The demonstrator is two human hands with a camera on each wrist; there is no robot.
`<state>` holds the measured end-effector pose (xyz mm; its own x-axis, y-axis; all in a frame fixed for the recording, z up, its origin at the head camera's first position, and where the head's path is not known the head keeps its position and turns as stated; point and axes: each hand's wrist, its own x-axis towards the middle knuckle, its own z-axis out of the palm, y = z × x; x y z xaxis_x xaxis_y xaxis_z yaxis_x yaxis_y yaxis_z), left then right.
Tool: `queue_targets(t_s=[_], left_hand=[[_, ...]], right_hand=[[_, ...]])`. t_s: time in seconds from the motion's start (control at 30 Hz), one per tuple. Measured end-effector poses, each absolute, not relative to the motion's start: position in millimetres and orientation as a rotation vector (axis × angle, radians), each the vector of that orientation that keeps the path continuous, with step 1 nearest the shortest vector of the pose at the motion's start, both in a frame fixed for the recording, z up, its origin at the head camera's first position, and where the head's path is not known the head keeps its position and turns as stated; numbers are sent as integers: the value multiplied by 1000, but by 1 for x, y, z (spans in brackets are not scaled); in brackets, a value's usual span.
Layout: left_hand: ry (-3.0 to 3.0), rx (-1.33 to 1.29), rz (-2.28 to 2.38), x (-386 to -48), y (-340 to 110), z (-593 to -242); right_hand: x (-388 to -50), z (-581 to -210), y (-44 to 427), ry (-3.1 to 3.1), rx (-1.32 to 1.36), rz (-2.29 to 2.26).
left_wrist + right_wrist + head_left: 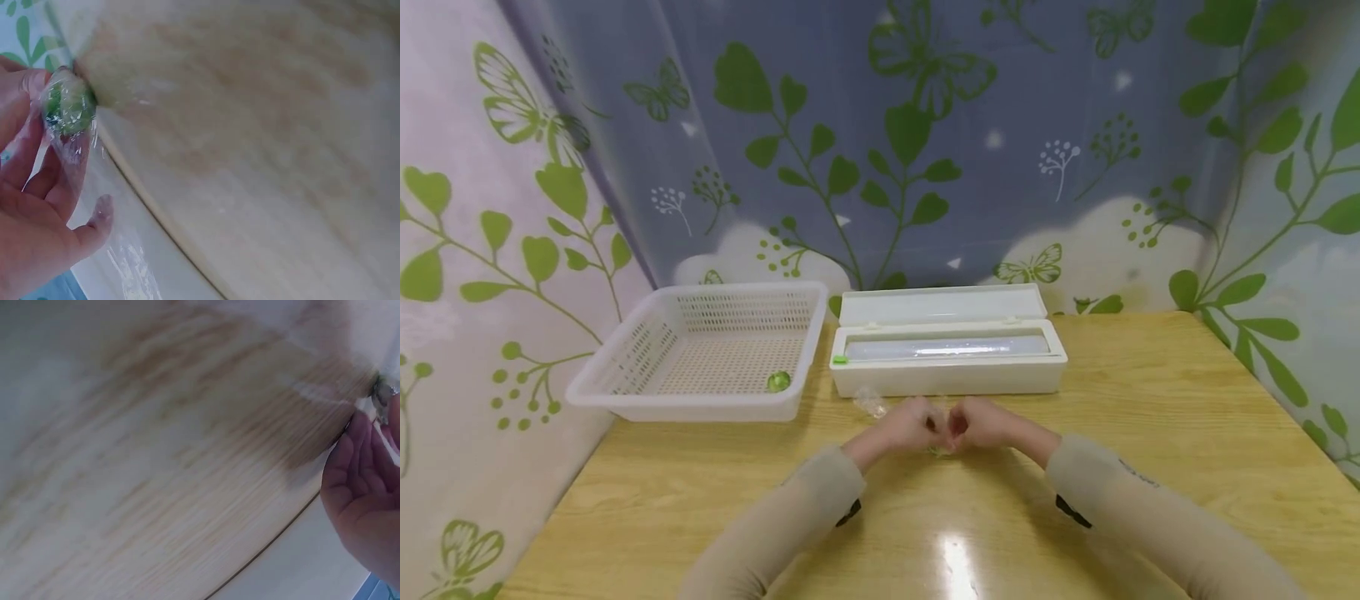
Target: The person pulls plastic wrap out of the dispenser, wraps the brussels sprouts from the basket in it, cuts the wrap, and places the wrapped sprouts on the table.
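In the left wrist view a small green round item [70, 109] is covered in clear film [131, 265]; the left hand [44, 181] pinches the film and item at its upper fingers. The head view shows the left hand [913, 425] and right hand [981, 423] meeting just in front of the white box, a bit of green [938, 452] below them and loose film [870, 402] at the left. At the right wrist view's edge, the right hand [369, 487] has its fingers curled at the wrapped item [382, 397].
A white perforated basket [685, 407] stands at the left with one green wrapped ball [778, 382] inside. Behind the hands lies a white box [947, 379], lid [943, 307] raised, holding a roll of film [947, 347]. A patterned curtain hangs behind the wooden table [1150, 400].
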<state>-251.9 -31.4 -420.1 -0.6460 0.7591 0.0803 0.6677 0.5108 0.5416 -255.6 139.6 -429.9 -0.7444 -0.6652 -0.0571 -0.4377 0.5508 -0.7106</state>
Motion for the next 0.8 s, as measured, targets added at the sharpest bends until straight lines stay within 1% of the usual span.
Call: queue_targets(t_s=[0.13,0.2,0.37,0.43,0.8], left_hand=[[2609,1346,705,-255,-34,-418],[2642,1328,653,-255,-35,-417],[2678,887,835,-258,-35,-413],[2673,797,902,-260,-35,-412],[2666,925,805,-273,-41,-416]], right_hand=[[-256,-429,138,2441,-864,-993],[-257,-428,137,2449,-859,-1004],[-262,-424,134,2519,-909,-1032],[-265,-422,134,2556,-931,-1029],[-274,-426,132,2605,-1025,-966]])
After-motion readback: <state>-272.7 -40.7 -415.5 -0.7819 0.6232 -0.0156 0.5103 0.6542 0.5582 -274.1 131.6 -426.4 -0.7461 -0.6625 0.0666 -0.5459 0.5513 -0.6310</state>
